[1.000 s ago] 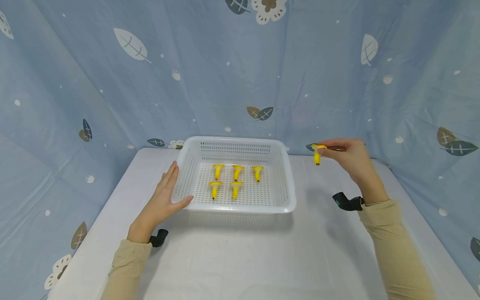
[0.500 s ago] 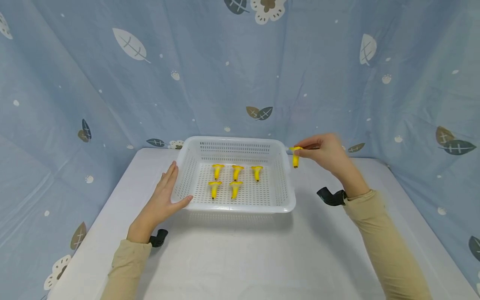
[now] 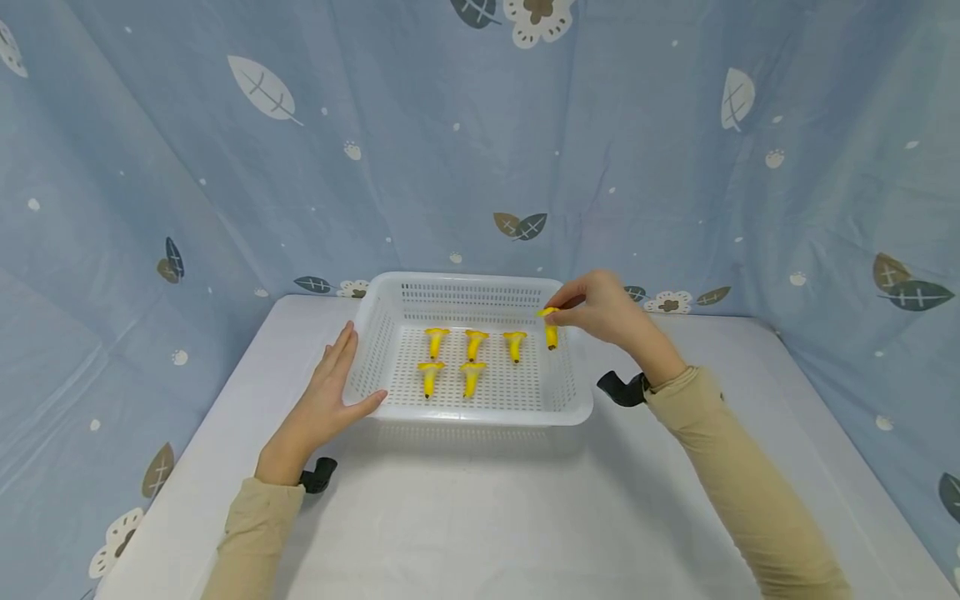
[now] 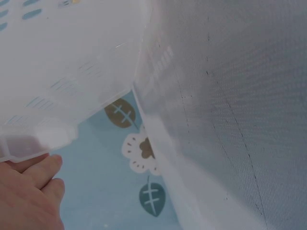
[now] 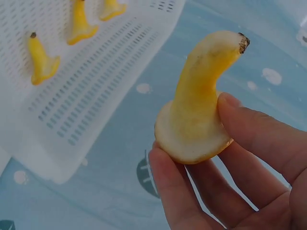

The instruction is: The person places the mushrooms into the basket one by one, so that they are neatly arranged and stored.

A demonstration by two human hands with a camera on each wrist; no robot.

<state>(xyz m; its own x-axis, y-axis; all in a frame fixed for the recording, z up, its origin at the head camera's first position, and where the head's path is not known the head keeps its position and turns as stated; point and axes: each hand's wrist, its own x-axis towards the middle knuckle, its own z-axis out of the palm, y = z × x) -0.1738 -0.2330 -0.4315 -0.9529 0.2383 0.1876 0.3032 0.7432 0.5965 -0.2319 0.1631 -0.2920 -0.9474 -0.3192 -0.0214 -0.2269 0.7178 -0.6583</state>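
My right hand (image 3: 603,310) pinches a yellow mushroom (image 3: 552,332) by its cap, above the right end of the white plastic basket (image 3: 480,417). In the right wrist view the mushroom (image 5: 201,96) shows a pale flared cap and a curved stem with a dark tip, between thumb and fingers. Several more yellow mushrooms lie on the basket floor in two rows, among them a mushroom (image 3: 515,346) at the right of the far row. My left hand (image 3: 318,412) rests against the basket's left side, fingers straight and thumb at the front rim. The left wrist view shows its fingers beside the basket's edge.
The basket has slotted walls and stands on a white-covered table (image 3: 480,517). Behind the table hangs a blue curtain (image 3: 420,150) with leaf and flower prints. A black wrist mount (image 3: 622,389) sits under the right wrist, another black mount (image 3: 318,476) under the left.
My right hand has carried the mushroom leftward, from beside the basket to over its right end. The left hand, the basket and the mushrooms lying in it have stayed put.
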